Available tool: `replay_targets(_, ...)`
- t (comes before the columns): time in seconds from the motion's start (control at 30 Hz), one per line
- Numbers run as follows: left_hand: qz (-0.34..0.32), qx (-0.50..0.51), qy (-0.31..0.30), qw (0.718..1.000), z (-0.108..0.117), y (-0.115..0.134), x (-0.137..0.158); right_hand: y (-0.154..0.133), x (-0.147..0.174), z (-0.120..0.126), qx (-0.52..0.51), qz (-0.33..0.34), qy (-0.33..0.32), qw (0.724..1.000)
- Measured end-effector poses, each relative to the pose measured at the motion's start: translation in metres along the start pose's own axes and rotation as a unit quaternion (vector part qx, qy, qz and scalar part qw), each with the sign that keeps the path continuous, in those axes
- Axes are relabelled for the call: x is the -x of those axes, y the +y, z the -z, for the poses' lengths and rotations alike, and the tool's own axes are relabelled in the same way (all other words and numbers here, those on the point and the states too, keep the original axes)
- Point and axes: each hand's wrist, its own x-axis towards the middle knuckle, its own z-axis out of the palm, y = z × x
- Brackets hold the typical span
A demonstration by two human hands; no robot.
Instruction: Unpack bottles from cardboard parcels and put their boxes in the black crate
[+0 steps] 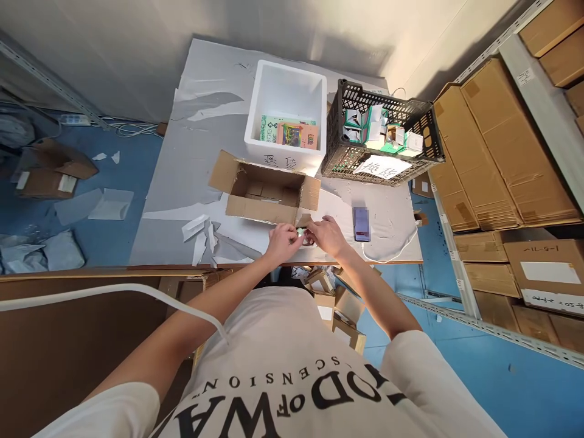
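At the table's near edge, my left hand [283,243] and my right hand [327,236] meet with curled fingers. Between the fingertips shows a small pale green-and-white item [300,232]; my fingers cover most of it, so its kind is unclear. Both hands are closed on it. Just beyond them stands a cardboard box [262,210] with its flaps spread, its inside showing bare cardboard and a small pale patch. A small brown cardboard flap [305,219] rises right by my fingertips. To the right of my right hand lies a phone [362,224] with a white cable attached.
A white foam box [252,115] holds flat printed packs. Beside it, a black plastic crate [335,146] contains several small white-and-green boxes. Torn paper [199,237] lies at left. Shelving with cartons [542,267] stands at right; a white cable [137,289] crosses above my left arm.
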Motion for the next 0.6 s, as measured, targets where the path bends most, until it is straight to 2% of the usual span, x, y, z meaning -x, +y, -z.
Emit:
replay_targets(0.17, -0.003, -0.054, -0.03, 0.998, -0.004, -0.001, 0.013, -0.012, 0.002, 0.002, 0.022, 0.011, -0.015, 1.0)
replay_targets(0.3, -0.01, -0.075, -0.03, 0.997, -0.012, -0.004, 0.014, -0.027, 0.005, -0.001, 0.042, -0.035, 0.005, 0.999)
replay_targets(0.47, -0.027, -0.106, -0.066, 0.992, -0.014, -0.001, 0.006, -0.042, 0.003, -0.003, 0.076, -0.114, 0.014, 0.99)
replay_targets(0.6, -0.027, -0.114, -0.071, 0.991, -0.01, 0.002, 0.001, -0.042, -0.001, 0.0, 0.065, -0.127, 0.005, 0.99)
